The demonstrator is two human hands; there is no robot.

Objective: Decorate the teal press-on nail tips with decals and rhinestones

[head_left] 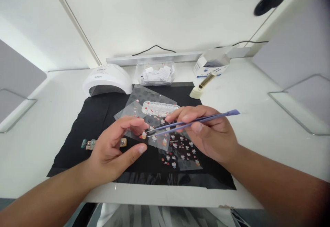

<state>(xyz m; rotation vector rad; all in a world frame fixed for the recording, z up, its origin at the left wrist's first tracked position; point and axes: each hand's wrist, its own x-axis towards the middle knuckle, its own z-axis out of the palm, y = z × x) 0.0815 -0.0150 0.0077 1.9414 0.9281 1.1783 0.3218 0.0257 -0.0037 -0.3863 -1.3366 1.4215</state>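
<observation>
My right hand [208, 131] holds a pair of purple tweezers [216, 116] with thumb and fingers, their slim metal tips pointing left and slightly apart. Close to those tips is a small character sticker [143, 135]; whether it touches them I cannot tell. My left hand [116, 151] is open, thumb and fingers curved apart just left of the tips, with nothing visible in it. Beneath the hands lie clear sticker sheets [182, 151] printed with small white and red figures. A clear oblong case [158, 108] with red bits rests on them, partly behind my right fingers.
A black mat [77, 127] covers the white table. Behind it stand a white nail lamp [109, 77], a clear tub [156, 77] of paper slips and an opened carton [212, 64]. A gold-capped bottle [197, 92] is at right. Green nail tips [84, 143] sit on a wooden stand by my left hand.
</observation>
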